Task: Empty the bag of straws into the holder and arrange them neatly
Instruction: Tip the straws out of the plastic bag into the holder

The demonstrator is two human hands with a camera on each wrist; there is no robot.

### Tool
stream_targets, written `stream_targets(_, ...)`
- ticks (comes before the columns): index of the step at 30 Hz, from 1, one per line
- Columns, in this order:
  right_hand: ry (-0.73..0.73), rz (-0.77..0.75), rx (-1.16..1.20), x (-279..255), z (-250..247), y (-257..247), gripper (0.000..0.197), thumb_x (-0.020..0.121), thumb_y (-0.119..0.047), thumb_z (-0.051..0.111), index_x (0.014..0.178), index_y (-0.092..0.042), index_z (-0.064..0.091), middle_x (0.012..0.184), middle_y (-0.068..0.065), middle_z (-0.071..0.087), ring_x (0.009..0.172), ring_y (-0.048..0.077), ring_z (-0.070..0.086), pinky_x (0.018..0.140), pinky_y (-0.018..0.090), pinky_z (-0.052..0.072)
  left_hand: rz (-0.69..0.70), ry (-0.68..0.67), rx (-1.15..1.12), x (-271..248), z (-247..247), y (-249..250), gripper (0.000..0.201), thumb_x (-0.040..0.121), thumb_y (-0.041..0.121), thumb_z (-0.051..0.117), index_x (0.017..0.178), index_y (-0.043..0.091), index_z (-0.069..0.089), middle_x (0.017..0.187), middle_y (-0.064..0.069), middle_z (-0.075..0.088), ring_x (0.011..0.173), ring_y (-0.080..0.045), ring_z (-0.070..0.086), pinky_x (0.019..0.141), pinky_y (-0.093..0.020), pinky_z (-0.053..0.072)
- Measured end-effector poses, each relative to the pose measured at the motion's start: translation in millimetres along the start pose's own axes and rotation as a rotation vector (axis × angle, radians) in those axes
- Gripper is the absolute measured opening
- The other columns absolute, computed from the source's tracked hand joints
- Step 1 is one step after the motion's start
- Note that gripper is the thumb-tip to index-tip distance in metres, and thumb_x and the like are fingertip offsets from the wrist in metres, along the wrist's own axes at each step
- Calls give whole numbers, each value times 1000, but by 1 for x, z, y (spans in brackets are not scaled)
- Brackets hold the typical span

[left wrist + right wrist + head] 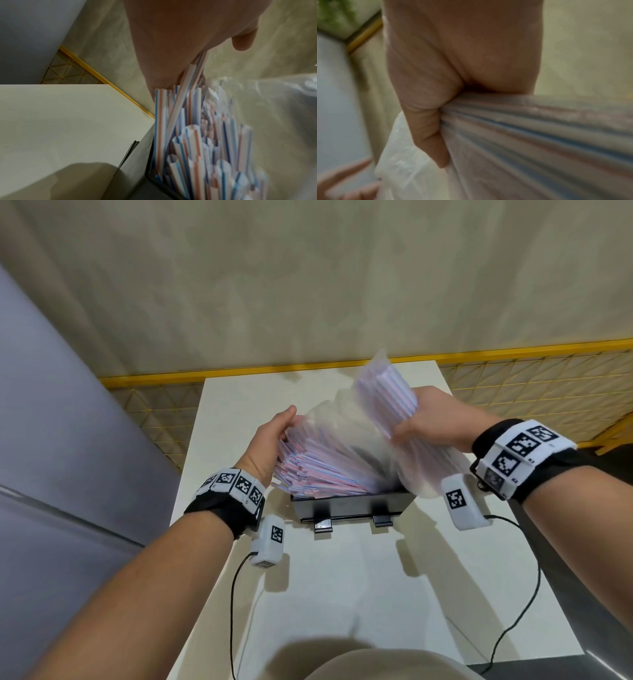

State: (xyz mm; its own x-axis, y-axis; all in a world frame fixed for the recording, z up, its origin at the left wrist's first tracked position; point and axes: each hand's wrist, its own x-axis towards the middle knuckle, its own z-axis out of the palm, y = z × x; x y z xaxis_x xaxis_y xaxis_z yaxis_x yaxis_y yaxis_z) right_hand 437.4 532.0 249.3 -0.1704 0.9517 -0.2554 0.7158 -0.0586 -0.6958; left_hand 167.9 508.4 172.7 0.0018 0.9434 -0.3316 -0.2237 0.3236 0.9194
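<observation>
A black holder (349, 503) stands on the white table (342, 594), heaped with red, blue and white striped straws (322, 470) that lie slanted and stick out past its left side. My left hand (274, 436) is flat against the left ends of the straws (197, 148), its palm (180, 40) touching them. My right hand (424, 419) grips a clear plastic bag (383, 395) with a bundle of straws inside, tilted up over the holder's right side. The thumb (428, 135) clamps the bag (539, 135). Loose empty plastic droops over the holder.
The table is narrow, with edges close on both sides of the holder. A yellow-framed mesh fence (531, 392) runs behind it, and a grey panel (51, 440) stands at the left. Black cables (534, 594) hang from my wrist units across the table's front.
</observation>
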Motion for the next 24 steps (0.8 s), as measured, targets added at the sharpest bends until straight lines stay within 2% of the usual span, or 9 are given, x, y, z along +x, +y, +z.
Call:
stream_targets(2, -2, -13, -46, -3, 2, -3, 26, 71, -11, 83, 87, -14, 63, 85, 9, 67, 68, 23, 63, 59, 27, 48, 7, 0, 20, -1, 0, 0, 39, 105, 39, 49, 103, 8, 72, 82, -6, 75, 71, -18, 73, 69, -28, 54)
stream_targets(5, -26, -54, 41, -2, 2, -6, 26, 72, -5, 82, 90, -13, 65, 84, 9, 68, 70, 24, 65, 64, 30, 54, 16, -17, -10, -4, 0, -1, 31, 104, 33, 52, 104, 9, 72, 90, -7, 78, 81, -20, 76, 70, -24, 58)
stream_targets(8, 8, -101, -182, -2, 1, -10, 26, 72, -14, 79, 89, -18, 61, 82, 3, 64, 70, 20, 60, 57, 26, 44, 58, 9, 15, -4, -2, -3, 30, 91, 33, 67, 105, 8, 74, 98, -11, 75, 94, -27, 71, 87, -34, 55)
stream_targets(10, -2, -110, -188, -2, 2, -12, 29, 71, -15, 82, 91, -17, 62, 84, 4, 65, 72, 22, 61, 60, 29, 49, 122, 33, 84, -2, -3, -4, 21, 86, 24, 70, 100, 9, 75, 100, -10, 74, 99, -26, 68, 96, -40, 50)
stream_targets(13, 11, -116, -56, -1, 2, -11, 31, 70, -14, 86, 92, -15, 64, 84, 4, 64, 73, 22, 62, 66, 32, 51, 140, 31, 161, -6, -2, -2, 24, 74, 18, 76, 96, 10, 75, 98, -8, 73, 95, -22, 67, 92, -35, 50)
stream_targets(16, 17, -134, -82, -2, 2, -8, 35, 71, -14, 87, 98, -14, 65, 86, 3, 64, 74, 19, 61, 63, 28, 49, 159, 25, 237, -7, -3, -4, 18, 79, 8, 76, 97, 10, 75, 96, -10, 71, 89, -20, 65, 87, -30, 50)
stream_targets(19, 28, -139, -188, -1, 3, -4, 35, 71, -19, 86, 98, -17, 64, 89, 3, 65, 80, 23, 62, 62, 26, 46, 180, 46, 308, -6, -4, -6, 5, 83, 10, 77, 86, 14, 76, 89, -18, 68, 82, -27, 65, 86, -40, 53)
stream_targets(21, 38, -145, -313, -3, 3, -4, 37, 70, -25, 85, 100, -19, 63, 92, 4, 67, 84, 26, 61, 61, 24, 43, 188, 51, 323, -5, -5, -7, 6, 83, 14, 78, 80, 18, 76, 87, -20, 69, 82, -30, 66, 87, -44, 55)
stream_targets(24, 22, -134, -147, -1, 1, -5, 39, 68, -25, 91, 96, -17, 65, 94, 6, 69, 84, 25, 63, 71, 32, 51, 171, 53, 286, -6, -5, -6, 5, 81, 17, 81, 81, 19, 76, 91, -17, 69, 86, -28, 65, 87, -40, 52)
